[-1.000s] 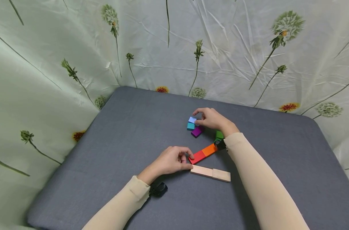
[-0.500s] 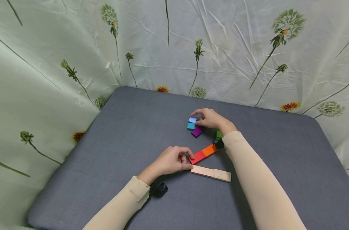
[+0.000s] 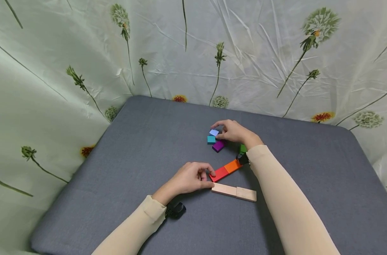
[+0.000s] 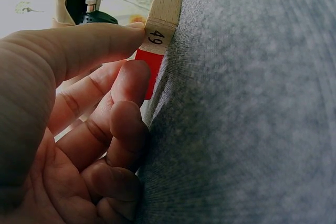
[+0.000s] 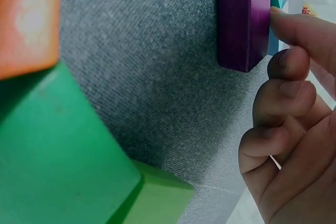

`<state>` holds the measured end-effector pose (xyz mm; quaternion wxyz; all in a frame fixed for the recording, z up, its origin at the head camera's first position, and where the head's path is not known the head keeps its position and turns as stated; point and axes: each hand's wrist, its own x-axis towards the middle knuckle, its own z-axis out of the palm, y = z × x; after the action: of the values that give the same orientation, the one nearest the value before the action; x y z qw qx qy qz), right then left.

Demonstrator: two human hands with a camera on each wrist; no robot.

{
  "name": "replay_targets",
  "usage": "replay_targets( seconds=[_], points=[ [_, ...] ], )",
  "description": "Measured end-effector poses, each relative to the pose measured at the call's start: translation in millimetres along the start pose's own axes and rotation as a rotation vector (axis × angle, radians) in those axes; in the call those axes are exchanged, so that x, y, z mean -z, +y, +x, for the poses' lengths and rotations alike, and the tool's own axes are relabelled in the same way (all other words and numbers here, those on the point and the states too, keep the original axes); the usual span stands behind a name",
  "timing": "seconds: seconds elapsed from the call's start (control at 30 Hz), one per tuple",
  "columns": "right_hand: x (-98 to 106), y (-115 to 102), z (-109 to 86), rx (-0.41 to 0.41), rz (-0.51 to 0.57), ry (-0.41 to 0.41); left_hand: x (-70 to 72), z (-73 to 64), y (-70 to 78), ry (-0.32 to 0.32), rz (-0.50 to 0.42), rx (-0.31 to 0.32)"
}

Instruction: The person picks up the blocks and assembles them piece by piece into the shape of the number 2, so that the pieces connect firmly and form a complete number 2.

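Pale-blue block (image 3: 214, 132) (in right hand (image 3: 234, 132))

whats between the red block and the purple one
In the head view, only bare grey surface lies between the red block and the purple block.

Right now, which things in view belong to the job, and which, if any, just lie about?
Likely in the job:
red block and plain wooden blocks, at the left hand
light-blue block, at the right hand
teal block, purple block, orange block, green blocks

Likely just around it:
gray fabric-covered table
floral curtain
black wrist cameras
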<state>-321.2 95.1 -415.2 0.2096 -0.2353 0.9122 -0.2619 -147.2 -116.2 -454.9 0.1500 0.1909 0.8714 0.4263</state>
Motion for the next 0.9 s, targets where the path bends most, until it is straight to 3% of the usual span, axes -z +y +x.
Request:
replay_targets(
  seconds=[0.33, 0.9],
  points=[
    [3.5, 0.4, -1.9, -0.086, -0.038, 0.035, 1.1, -1.2, -0.1, 0.003, 0.003, -0.040],
    [14.9, 7.0, -17.2, -0.182, -0.050, 0.031, 1.2, -1.1, -0.5, 0.000, 0.005, -0.033]
  ],
)
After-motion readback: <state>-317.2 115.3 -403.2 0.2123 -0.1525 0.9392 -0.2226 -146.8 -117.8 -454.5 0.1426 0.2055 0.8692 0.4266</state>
